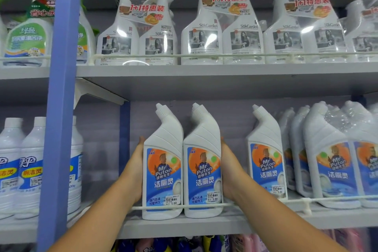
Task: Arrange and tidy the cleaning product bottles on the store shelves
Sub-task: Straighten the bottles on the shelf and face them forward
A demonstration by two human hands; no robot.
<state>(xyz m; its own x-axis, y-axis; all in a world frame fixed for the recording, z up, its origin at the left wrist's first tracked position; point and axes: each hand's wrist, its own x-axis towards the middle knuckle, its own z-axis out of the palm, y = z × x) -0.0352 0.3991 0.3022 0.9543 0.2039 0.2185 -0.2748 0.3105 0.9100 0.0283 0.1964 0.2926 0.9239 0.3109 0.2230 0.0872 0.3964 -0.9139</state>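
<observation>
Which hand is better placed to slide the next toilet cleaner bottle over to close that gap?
Probably the right hand. It rests on the outer side of the right-hand held bottle, facing the gap and the lone bottle. The left hand is on the far side.

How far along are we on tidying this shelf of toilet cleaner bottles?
Done: spray twin-packs above stand in line. In hand: left hand and right hand press two toilet cleaner bottles together behind the rail. Left: gaps on either side, toward the next bottle.
</observation>
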